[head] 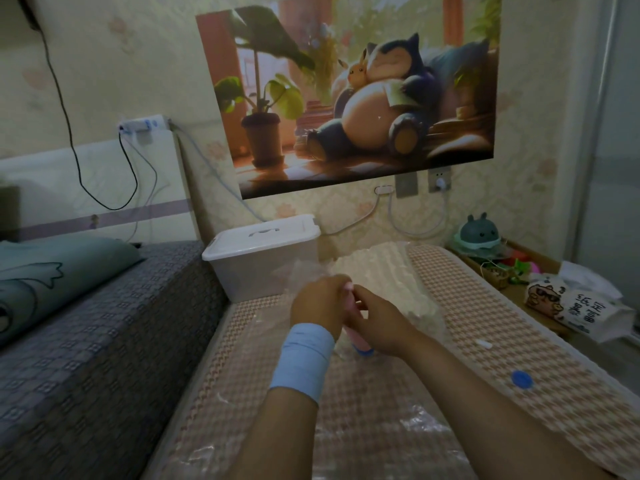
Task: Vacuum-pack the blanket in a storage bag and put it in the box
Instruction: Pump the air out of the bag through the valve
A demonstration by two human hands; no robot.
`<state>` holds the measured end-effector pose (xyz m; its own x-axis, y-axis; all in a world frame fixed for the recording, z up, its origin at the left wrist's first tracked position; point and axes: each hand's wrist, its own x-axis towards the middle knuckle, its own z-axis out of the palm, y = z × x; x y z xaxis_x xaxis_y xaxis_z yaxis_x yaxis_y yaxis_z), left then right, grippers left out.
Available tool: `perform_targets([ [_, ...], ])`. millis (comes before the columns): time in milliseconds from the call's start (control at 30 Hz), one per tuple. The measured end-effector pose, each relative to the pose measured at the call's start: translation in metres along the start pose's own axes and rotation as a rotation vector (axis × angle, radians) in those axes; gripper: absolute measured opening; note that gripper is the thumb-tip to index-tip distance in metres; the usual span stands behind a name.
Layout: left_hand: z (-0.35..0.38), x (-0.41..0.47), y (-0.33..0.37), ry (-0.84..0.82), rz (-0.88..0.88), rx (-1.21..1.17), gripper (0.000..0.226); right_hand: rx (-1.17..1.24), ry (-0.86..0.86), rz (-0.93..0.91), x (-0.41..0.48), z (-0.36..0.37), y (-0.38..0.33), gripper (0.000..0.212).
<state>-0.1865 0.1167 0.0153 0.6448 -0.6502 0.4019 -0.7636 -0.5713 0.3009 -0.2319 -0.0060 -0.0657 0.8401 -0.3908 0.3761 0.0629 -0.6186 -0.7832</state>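
A clear plastic storage bag (377,434) lies along the checked mat, with a white blanket (377,271) inside its far end. Over the bag's middle stands a pink hand pump (360,344), upright. My left hand (320,303), with a blue wristband, and my right hand (377,323) both grip the pump near its top. A blue valve cap (522,379) lies loose on the mat to the right. The white lidded storage box (263,254) stands shut at the far left end of the mat.
A bed with a grey cover (104,323) and a teal pillow (52,271) runs along the left. A small white piece (484,344) lies on the mat. On the right, a side table holds a tissue pack (568,306) and toys. Cables hang on the wall.
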Motion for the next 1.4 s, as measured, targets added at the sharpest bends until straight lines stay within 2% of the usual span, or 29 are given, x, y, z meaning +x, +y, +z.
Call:
perform_targets([
  [67,-0.002,-0.001,-0.001,0.007,0.016,-0.011,0.021,0.004,0.007,-0.004,-0.001,0.001,0.000,0.033],
  [100,-0.007,-0.001,-0.001,0.116,0.068,0.004,0.020,0.007,0.011,-0.001,0.000,0.000,0.001,0.031],
  [233,-0.039,0.006,0.000,0.771,0.337,-0.059,0.022,0.023,-0.005,0.005,0.003,-0.004,0.006,0.034],
  [267,-0.043,0.007,0.000,0.863,0.368,-0.094,0.026,0.021,-0.009,0.005,0.004,-0.005,0.006,0.035],
  [300,-0.043,0.007,0.000,0.887,0.368,-0.138,0.028,0.021,-0.011,0.002,0.004,-0.004,0.007,0.035],
  [333,-0.039,0.008,-0.002,0.838,0.336,-0.187,0.028,0.020,-0.013,0.001,0.004,-0.003,0.007,0.035],
  [367,-0.029,0.009,-0.005,0.700,0.265,-0.225,0.026,0.019,-0.014,0.004,0.004,-0.002,0.005,0.036],
  [467,0.008,0.005,-0.014,0.113,0.033,-0.199,0.023,0.013,-0.004,-0.001,0.001,0.002,0.002,0.038],
  [500,0.014,0.005,-0.016,0.031,0.028,-0.150,0.024,0.015,0.002,-0.008,0.000,0.002,0.000,0.042],
  [567,0.006,0.006,-0.015,0.080,0.078,-0.059,0.025,0.020,0.009,-0.004,0.000,0.001,0.000,0.037],
  [600,-0.003,0.006,-0.012,0.195,0.135,-0.028,0.023,0.023,0.007,0.002,0.001,-0.001,0.001,0.033],
  [700,-0.032,0.009,-0.008,0.689,0.332,-0.041,0.020,0.032,-0.010,0.005,0.003,-0.005,0.005,0.033],
  [767,-0.040,0.013,-0.010,0.868,0.367,-0.060,0.022,0.031,-0.019,0.001,0.003,-0.004,0.005,0.034],
  [833,-0.034,0.012,-0.011,0.802,0.299,-0.113,0.026,0.028,-0.024,-0.003,0.004,-0.001,0.006,0.037],
  [900,-0.016,0.003,-0.008,0.467,0.124,-0.175,0.027,0.027,-0.021,-0.004,0.003,0.002,0.003,0.038],
  [967,0.003,-0.003,-0.005,0.121,-0.042,-0.110,0.027,0.024,-0.021,-0.023,-0.001,0.003,-0.002,0.042],
  [1000,0.006,-0.003,-0.006,0.049,-0.064,-0.065,0.026,0.021,-0.020,-0.030,-0.002,0.004,-0.004,0.046],
  [1067,-0.002,0.000,-0.005,0.095,-0.025,0.018,0.022,0.022,-0.003,-0.025,-0.002,0.005,-0.003,0.036],
  [1100,-0.008,0.002,-0.004,0.214,0.032,0.043,0.019,0.024,0.005,-0.020,-0.001,0.003,-0.002,0.032],
  [1200,-0.032,0.006,-0.001,0.707,0.249,0.028,0.013,0.026,0.003,-0.013,0.003,-0.001,0.004,0.033],
  [1233,-0.037,0.006,0.000,0.812,0.311,0.008,0.014,0.027,-0.003,-0.015,0.003,-0.002,0.004,0.033],
  [1300,-0.037,0.008,-0.003,0.810,0.346,-0.046,0.015,0.036,-0.012,-0.009,0.003,-0.001,0.005,0.035],
  [1333,-0.031,0.010,-0.006,0.726,0.315,-0.065,0.014,0.036,-0.014,-0.010,0.004,0.000,0.006,0.035],
  [1400,-0.010,0.009,-0.013,0.418,0.171,-0.070,0.014,0.037,-0.019,-0.015,0.004,0.003,0.005,0.036],
])
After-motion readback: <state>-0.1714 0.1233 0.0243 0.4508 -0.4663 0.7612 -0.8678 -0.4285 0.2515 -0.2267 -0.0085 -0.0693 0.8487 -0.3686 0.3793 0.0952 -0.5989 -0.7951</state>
